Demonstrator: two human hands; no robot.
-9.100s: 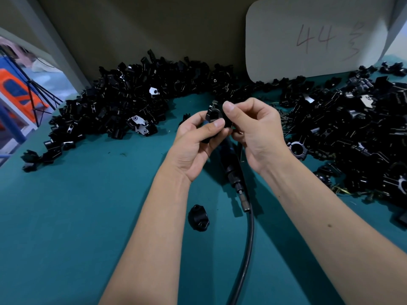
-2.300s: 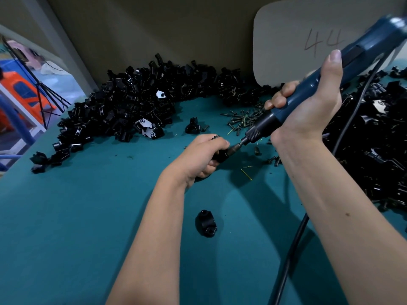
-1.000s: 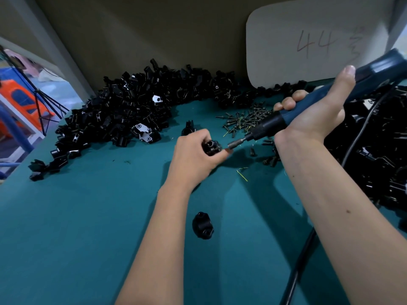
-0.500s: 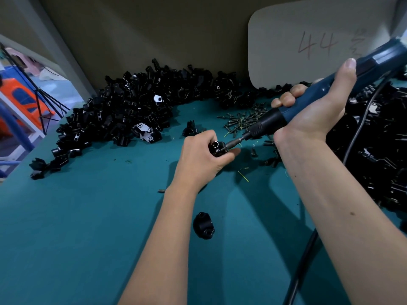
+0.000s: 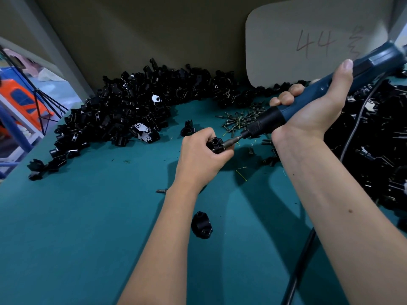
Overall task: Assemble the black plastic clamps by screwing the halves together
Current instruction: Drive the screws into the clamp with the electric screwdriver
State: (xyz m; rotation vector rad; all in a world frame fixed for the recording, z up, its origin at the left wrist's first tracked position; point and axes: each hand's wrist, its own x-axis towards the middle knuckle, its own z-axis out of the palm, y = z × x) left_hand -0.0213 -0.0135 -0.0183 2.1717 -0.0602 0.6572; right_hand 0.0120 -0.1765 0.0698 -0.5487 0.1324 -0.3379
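Observation:
My left hand grips a small black clamp above the teal table, near its middle. My right hand holds a blue electric screwdriver slanting down to the left, and its bit touches the clamp's right side. A finished-looking black clamp lies on the table below my left forearm. Several loose screws are scattered behind the clamp, and one single screw lies left of my left wrist.
A big heap of black clamp halves fills the back left, another heap the right side. A white card marked 44 leans on the back wall. The screwdriver's black cable runs down at the lower right.
The screwdriver's bit has come down from beside the clamp onto the clamp's right side. My left hand has kept its grip and shifted slightly.

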